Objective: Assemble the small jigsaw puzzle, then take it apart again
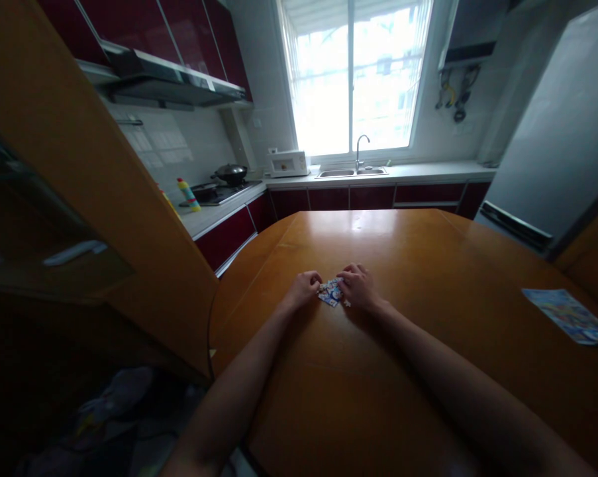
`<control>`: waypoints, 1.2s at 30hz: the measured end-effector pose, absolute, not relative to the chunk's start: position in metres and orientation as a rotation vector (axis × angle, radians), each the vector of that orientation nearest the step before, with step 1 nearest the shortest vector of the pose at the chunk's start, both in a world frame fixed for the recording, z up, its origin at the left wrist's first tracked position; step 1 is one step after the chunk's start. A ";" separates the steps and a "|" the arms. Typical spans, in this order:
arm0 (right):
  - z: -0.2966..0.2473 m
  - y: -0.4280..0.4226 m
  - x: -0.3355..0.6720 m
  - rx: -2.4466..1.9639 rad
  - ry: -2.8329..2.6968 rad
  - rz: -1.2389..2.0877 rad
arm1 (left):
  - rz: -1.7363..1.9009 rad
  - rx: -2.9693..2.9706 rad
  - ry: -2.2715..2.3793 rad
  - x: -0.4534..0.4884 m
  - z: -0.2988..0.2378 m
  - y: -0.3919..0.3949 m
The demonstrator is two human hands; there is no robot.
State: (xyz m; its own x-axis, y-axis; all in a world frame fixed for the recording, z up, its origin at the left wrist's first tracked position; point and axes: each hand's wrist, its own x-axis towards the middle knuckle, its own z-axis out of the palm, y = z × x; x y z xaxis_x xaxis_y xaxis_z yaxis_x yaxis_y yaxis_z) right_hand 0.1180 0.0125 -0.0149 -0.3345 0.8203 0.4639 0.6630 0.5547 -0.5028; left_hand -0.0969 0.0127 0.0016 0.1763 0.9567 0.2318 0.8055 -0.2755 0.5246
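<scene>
A small cluster of blue and white jigsaw puzzle pieces (331, 293) lies on the wooden table between my two hands. My left hand (303, 288) rests at the cluster's left edge, its fingers curled and closed against the pieces. From the right, my right hand (359, 286) reaches over the cluster with bent fingers closed on its right side, hiding some pieces. Just below these fingers sits a loose puzzle piece (347, 303), apart from the rest. Which single piece each hand grips is too small to make out.
The oval wooden table (408, 252) spreads around my hands. A colourful printed sheet (569, 315) lies near its right edge. Beyond are a counter with a sink (353, 173), a microwave (289, 163), a stove with a lidded pan (230, 173), and a yellow bottle (188, 195).
</scene>
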 end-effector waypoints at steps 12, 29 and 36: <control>-0.021 0.020 0.119 -1.174 -2.143 0.324 | 0.617 2.367 1.542 -0.094 -0.007 0.006; -0.023 0.028 0.125 -1.252 -1.947 0.329 | 0.848 2.199 1.485 -0.107 0.003 0.018; -0.015 0.018 0.123 -1.294 -2.007 0.264 | 0.835 2.148 1.587 -0.112 0.004 0.019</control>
State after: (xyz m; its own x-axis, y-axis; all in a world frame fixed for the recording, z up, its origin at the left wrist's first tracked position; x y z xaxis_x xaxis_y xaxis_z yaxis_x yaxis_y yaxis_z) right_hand 0.1226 0.0184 -0.0149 -0.2343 0.8566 0.4597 0.7084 0.4743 -0.5227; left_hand -0.1120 0.0190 0.0043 0.2028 0.9458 0.2535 0.7449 -0.3171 0.5870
